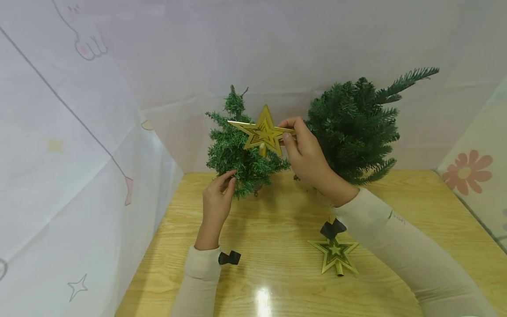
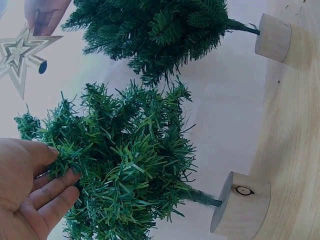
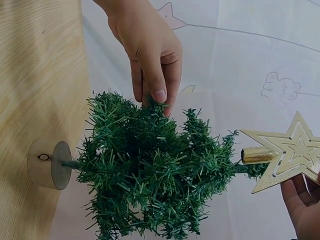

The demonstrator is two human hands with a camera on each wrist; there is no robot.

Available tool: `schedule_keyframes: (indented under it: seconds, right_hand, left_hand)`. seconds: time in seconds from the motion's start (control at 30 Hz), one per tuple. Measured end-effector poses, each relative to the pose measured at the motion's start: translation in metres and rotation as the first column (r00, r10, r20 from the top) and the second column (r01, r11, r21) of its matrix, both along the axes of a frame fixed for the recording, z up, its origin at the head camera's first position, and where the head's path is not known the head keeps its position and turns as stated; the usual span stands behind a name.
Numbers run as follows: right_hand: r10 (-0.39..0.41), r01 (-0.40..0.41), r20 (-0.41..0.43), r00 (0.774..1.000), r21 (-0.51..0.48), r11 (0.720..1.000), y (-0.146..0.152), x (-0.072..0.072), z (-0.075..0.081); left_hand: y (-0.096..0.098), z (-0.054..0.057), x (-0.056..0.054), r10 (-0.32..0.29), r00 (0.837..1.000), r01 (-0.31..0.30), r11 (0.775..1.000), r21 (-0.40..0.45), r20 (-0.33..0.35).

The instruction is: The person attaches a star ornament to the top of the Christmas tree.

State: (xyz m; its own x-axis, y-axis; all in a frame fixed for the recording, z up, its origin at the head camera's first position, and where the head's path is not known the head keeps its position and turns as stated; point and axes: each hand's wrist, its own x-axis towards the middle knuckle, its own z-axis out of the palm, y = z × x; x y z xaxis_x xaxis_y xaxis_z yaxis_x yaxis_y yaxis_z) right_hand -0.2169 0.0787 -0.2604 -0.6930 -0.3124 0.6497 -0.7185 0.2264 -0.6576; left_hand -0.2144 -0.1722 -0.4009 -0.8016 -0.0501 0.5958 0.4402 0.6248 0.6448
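My right hand (image 1: pixel 306 152) pinches a gold star tree topper (image 1: pixel 264 132) by one point, thumb in front and fingers behind. In the right wrist view the topper's hollow stem (image 3: pixel 257 155) points toward the tip of a small artificial Christmas tree (image 3: pixel 145 165). That tree leans its bushy green branches toward my left hand (image 1: pixel 218 193), which pinches a branch at its left side between thumb and fingers. In the left wrist view the tree's round wooden base (image 2: pixel 242 207) stands on the table.
A second, darker Christmas tree (image 1: pixel 352 127) stands at the right, one long branch sticking out. Another gold star topper (image 1: pixel 334 253) lies on the wooden table (image 1: pixel 261 246) near my right sleeve. A pale printed cloth (image 1: pixel 273 53) hangs behind and at the sides.
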Motion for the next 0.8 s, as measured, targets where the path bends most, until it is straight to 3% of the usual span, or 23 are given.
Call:
schedule_keyframes:
  seconds: [0.53, 0.8]
  right_hand:
    - [0.01, -0.01, 0.01, 1.0, -0.013, 1.0, 0.0, -0.003, 0.008]
    - [0.023, -0.023, 0.002, 1.0, -0.028, 0.999, -0.002, -0.005, 0.011]
  left_hand:
    - [-0.002, -0.002, -0.002, 0.01, 1.0, -0.01, 1.0, -0.011, -0.025]
    - [-0.002, 0.0, 0.001, 0.015, 1.0, -0.015, 1.0, -0.013, 0.016]
